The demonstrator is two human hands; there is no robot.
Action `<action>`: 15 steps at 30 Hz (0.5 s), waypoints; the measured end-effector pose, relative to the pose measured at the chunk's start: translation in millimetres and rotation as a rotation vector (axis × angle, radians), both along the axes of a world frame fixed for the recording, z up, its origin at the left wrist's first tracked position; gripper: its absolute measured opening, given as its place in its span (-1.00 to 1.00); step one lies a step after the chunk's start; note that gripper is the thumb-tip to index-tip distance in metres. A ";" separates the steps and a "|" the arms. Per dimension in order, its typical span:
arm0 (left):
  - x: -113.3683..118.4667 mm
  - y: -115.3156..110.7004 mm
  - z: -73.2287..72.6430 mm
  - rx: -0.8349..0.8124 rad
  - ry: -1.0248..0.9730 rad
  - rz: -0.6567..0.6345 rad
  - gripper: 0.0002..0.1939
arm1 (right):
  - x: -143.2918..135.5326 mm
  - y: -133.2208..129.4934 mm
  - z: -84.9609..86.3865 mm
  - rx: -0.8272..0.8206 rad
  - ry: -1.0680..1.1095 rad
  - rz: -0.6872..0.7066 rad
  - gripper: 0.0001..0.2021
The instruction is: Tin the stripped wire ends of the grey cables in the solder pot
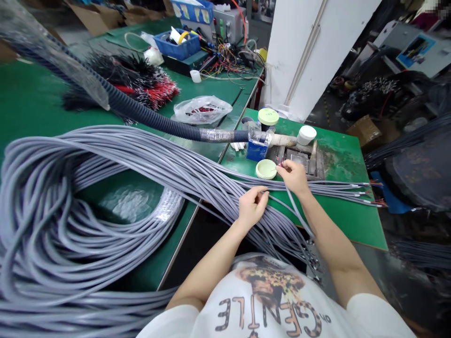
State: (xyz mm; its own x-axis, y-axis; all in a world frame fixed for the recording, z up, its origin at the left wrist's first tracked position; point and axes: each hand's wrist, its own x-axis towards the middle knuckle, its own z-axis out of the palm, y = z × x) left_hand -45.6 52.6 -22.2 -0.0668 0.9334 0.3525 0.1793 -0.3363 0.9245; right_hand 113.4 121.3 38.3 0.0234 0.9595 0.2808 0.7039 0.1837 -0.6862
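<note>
My right hand (pixel 294 177) is closed on the stripped end of a grey cable (pixel 295 209), which hangs down below the hand. Thin coloured wires (pixel 280 162) stick out at its fingertips, beside a small pale green round dish (pixel 266 170). My left hand (pixel 252 206) hovers over the bundle of grey cables (pixel 211 171), thumb and fingers pinched together; what they hold, if anything, does not show. To the right lie several cable ends (pixel 359 193) with bare wires fanned out.
Behind the dish, a dark corrugated hose (pixel 158 124) ends at a blue box (pixel 257 149) beside a metal-topped device (pixel 298 157). A white-lidded jar (pixel 306 134) and a yellow-lidded container (pixel 268 117) stand nearby. A large cable coil (pixel 42 225) covers the left table.
</note>
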 end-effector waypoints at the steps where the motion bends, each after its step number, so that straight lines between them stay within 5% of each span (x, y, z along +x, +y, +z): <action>1: -0.1 0.5 -3.2 0.032 0.047 -0.012 -0.82 | 1.1 9.9 -2.3 -0.010 -0.083 0.010 -0.74; 7: -3.6 1.2 -6.6 0.142 0.150 -0.038 -0.84 | -5.5 38.6 -16.1 -0.077 -0.458 0.076 -0.80; 15: -7.0 4.0 -6.0 0.171 0.175 -0.053 -0.84 | -6.3 47.0 -20.9 -0.102 -0.562 0.103 -0.84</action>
